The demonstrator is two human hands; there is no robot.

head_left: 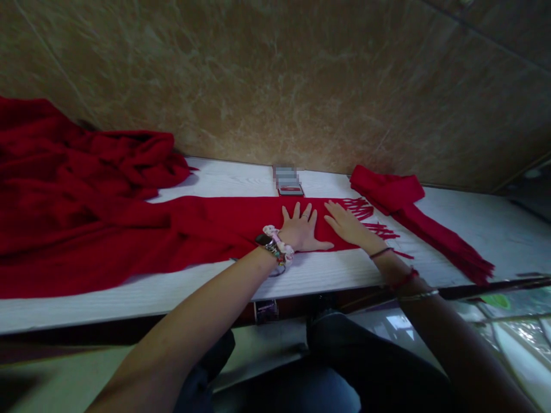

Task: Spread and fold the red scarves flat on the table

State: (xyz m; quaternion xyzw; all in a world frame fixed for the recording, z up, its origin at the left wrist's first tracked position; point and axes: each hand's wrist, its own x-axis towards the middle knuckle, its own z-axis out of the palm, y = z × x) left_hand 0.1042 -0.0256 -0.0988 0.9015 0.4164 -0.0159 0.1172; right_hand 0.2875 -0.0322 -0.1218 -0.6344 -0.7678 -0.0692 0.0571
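Observation:
A long red scarf (pixel 224 221) lies stretched along the white tabletop, its fringe (pixel 359 208) pointing right. My left hand (pixel 299 231) rests on it with fingers spread, a watch and a pale scrunchie at the wrist. To its right my right hand (pixel 345 225) lies flat on the scarf near the fringed end, fingers stretched out. Neither hand grips the cloth. The scarf's left part runs into a large rumpled heap of red cloth (pixel 64 166), and I cannot tell where one ends and the other begins.
A folded red scarf (pixel 390 192) with fringe lies at the right of the white table (pixel 232 175). A phone (pixel 289 182) sits behind my left hand, against the brown marbled wall (pixel 258 80). The table's front edge is close to my legs (pixel 336 344).

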